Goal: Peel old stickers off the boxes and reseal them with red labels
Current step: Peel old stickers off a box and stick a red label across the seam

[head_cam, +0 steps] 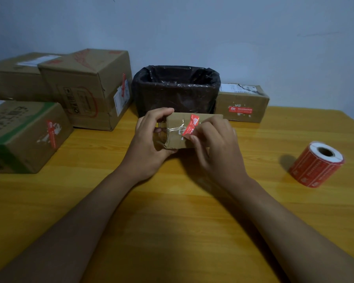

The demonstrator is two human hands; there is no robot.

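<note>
Right hand (215, 148) pinches red sticker (190, 127) off small box (177, 139)

A single head-worn wide-angle view looks forward and down over the yellow wooden table (172, 231), close above it, facing the black-lined bin (176, 88) against the blue-grey wall (213, 27) beyond.

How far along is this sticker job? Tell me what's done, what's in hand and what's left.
Done: no box can be confirmed as relabelled. In hand: the left hand holds the small box while the right hand pinches its partly lifted red sticker. Left: the box by the bin and the green-edged box carry torn red stickers; the label roll lies untouched on the table.
</note>
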